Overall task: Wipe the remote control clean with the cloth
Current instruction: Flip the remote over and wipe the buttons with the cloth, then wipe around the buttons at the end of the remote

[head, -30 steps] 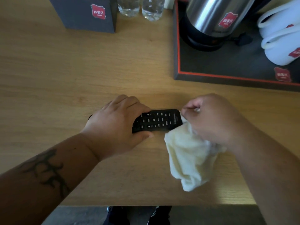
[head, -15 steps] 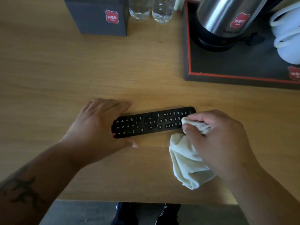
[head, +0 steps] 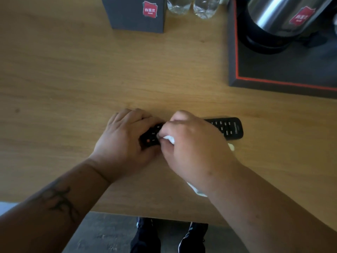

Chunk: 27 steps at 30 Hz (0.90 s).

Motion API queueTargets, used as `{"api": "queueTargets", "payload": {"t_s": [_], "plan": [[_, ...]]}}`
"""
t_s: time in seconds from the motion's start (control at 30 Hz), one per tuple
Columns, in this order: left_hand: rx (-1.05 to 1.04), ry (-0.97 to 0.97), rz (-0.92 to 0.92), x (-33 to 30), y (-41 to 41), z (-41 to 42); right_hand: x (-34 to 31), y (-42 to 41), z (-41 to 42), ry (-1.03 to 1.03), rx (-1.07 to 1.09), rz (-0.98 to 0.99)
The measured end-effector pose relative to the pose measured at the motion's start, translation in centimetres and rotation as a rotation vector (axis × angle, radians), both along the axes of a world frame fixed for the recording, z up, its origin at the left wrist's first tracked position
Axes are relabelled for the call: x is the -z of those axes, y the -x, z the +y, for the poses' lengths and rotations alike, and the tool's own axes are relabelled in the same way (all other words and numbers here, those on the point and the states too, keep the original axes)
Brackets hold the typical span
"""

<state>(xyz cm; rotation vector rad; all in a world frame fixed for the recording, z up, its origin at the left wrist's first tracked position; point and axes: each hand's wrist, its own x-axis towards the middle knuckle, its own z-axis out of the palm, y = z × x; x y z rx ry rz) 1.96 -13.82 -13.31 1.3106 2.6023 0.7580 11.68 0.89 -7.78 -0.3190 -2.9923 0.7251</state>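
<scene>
1. Near the front edge of the light wooden table [head: 73, 79], a long black remote control with white-marked buttons [head: 226, 127] lay flat, its length running from nine o'clock to three o'clock.
2. At the remote's nine o'clock end, the left hand [head: 122, 141] was closed around the casing, fingers over the far edge and thumb at the near edge.
3. Just at three o'clock of that hand, the right hand [head: 193, 147] was clenched on a bunched white cloth [head: 168, 139] and pressed it onto the button face beside an orange-red key.
4. More of the cloth showed under the right wrist, at six o'clock of the remote.
5. Only the remote's three o'clock end and a short stretch between the two hands were uncovered.
6. At twelve o'clock on the table stood a dark grey box with a red label [head: 136, 14], and two clear plastic bottles [head: 191, 6] just beside it.
7. At two o'clock sat a black tray with a red line round its rim [head: 242, 77], bearing a steel kettle [head: 277, 17].
8. Below the table's edge, dark shoes [head: 145, 236] stood on a grey floor.
</scene>
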Motion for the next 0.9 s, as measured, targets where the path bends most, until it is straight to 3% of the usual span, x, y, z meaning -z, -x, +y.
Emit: {"api": "queueTargets", "payload": {"t_s": [0.43,0.53,0.6,0.7,0.8,0.9], "plan": [[0.018,-0.004,0.004,0.0,0.2,-0.1,-0.1,-7.2,7.0,-0.025,0.273,-0.084],[0.013,0.004,0.005,-0.1,0.1,-0.1,-0.8,-8.5,7.4,0.124,0.355,-0.178],[-0.003,0.027,-0.002,-0.3,0.1,-0.1,-1.7,-8.9,7.3,0.115,0.311,-0.266],[-0.077,0.098,-0.059,-0.7,-0.1,-0.3,-3.7,-7.6,7.0,-0.026,0.343,-0.114],[-0.195,0.218,-0.043,-1.1,-0.9,-1.3,-4.9,-3.8,6.0,-0.123,0.184,-0.034],[-0.188,0.222,0.003,-1.0,-1.1,-2.1,-4.2,0.5,5.1,-0.206,-0.079,-0.260]]}}
